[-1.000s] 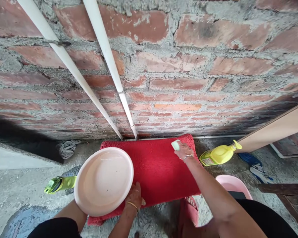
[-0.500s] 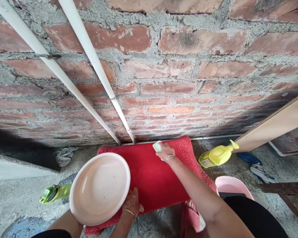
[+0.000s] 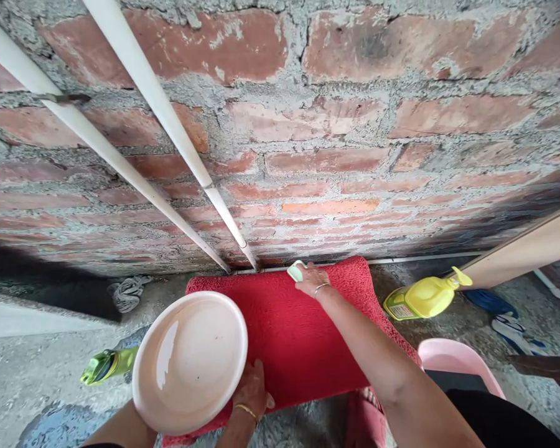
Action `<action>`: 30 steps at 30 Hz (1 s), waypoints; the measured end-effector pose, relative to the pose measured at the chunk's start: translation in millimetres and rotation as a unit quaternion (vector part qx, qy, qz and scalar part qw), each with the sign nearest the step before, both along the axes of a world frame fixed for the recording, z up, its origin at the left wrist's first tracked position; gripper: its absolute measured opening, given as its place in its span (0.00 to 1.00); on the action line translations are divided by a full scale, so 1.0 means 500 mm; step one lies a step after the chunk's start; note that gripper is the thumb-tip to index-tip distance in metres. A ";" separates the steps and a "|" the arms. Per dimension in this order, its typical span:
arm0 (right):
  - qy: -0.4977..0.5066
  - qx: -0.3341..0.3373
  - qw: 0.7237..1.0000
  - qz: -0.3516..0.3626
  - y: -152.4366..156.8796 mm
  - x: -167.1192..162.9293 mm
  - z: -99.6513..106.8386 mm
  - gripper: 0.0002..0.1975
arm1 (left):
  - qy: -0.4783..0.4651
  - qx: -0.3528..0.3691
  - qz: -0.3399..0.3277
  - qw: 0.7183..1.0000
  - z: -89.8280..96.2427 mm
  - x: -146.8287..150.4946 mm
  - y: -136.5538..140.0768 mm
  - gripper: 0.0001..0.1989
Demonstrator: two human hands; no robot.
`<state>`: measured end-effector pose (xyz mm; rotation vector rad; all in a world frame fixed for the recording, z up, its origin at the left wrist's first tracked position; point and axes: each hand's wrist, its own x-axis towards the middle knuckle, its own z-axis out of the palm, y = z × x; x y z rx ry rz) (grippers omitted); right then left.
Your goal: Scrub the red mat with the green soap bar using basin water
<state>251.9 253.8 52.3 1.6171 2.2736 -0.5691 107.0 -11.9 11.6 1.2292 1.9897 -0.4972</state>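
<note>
A thick red mat [image 3: 303,348], smooth on top with nubby, curled edges, lies spread before me at the foot of the wall. Near its far edge, my right hand [image 3: 313,278] grips a small pale green scrubbing brush [image 3: 297,271] against the mat; the brush's underside is hidden. My left hand [image 3: 252,389] lies on the mat's near edge, thumb spread apart, some fingers hidden by the basin. Right beside it, a round pale pink basin [image 3: 200,348] stands on the mat's left side, with what looks like shallow water inside.
A yellow pump bottle [image 3: 420,298] lies tilted to the right, near a pink tub [image 3: 452,351]. At left are a green bottle [image 3: 109,364] and a grey rag [image 3: 129,292]. White pipes [image 3: 168,130] run down the brick wall [image 3: 326,162]. A pink slipper [image 3: 361,417] shows below the mat.
The view has shifted and come a little closer to the wall. My right hand and the brush have moved slightly towards the mat's far edge; my left hand stays beside the basin.
</note>
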 end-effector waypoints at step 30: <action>0.024 -0.007 0.994 0.102 -0.189 -0.052 0.008 0.27 | 0.025 0.058 -0.052 0.997 0.005 -0.005 -0.007 0.33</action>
